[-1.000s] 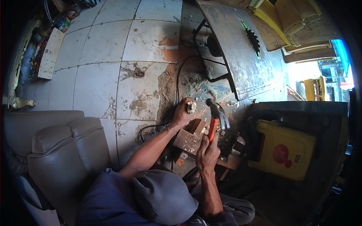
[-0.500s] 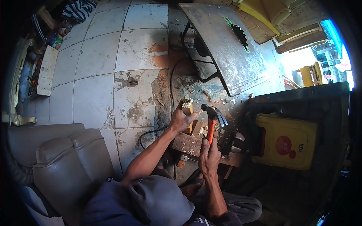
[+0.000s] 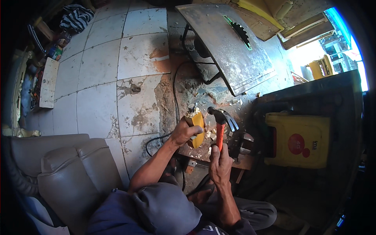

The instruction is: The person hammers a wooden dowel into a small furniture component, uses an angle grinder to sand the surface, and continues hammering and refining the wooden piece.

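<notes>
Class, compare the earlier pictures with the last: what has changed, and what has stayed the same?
The left hand has drawn back slightly toward the person and turned the yellow wooden block, first seen end-on, so its side shows. Nothing was let go: the right hand still grips the hammer. The saw table stayed put, though the view shifted.

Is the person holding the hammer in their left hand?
No, the right hand grips the hammer, while the left hand holds a yellow piece.

Between the left hand [image 3: 182, 133] and right hand [image 3: 220, 165], pale wood chips [image 3: 212, 136] lie on the low wooden surface [image 3: 200, 154]; left of the left hand, a black cable [image 3: 158, 137] crosses the tiled floor [image 3: 98, 102].
</notes>
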Demonstrator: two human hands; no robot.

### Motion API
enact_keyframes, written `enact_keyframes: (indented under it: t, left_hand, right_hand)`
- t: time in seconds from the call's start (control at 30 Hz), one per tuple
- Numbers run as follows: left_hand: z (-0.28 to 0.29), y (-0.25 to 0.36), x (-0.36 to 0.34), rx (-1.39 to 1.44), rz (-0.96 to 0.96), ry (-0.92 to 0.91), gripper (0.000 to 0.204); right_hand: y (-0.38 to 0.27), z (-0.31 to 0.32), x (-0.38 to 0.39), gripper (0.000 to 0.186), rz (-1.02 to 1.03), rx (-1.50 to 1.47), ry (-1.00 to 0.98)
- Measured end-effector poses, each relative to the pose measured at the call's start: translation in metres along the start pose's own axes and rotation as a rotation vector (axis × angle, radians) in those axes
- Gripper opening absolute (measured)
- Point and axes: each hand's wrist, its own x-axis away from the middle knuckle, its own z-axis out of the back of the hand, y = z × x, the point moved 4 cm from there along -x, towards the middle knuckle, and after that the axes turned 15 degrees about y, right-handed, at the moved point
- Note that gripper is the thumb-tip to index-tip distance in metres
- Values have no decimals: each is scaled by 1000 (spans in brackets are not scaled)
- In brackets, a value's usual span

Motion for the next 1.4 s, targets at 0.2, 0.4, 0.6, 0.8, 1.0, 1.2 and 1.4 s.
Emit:
enact_keyframes:
  t: [0.2, 0.4, 0.6, 0.8, 1.0, 1.2, 1.4]
  left_hand:
    - [-3, 15, 18, 36, -27, -147, 53]
    - [-6, 29, 36, -1, -62, -170, 52]
    - [-10, 33, 43, -106, -111, -210, 51]
    - [-23, 37, 49, -166, -56, -285, 52]
    - [-12, 21, 55, -185, 148, -391, 61]
    - [-33, 31, 71, 94, 194, -275, 55]
    - [-39, 16, 59, 368, 266, -451, 60]
  right_hand:
    - [30, -7, 3, 24, -46, 259, 88]
    - [96, -22, -6, 29, -128, 432, 94]
    - [80, -18, -4, 36, 241, 507, 183]
    - [-33, 10, -34, 36, 248, -199, 83]
    - [-61, 6, -38, 37, 289, -241, -101]
    - [-49, 25, -29, 30, 282, -213, 8]
    - [-11, 40, -19, 28, 140, -149, 124]
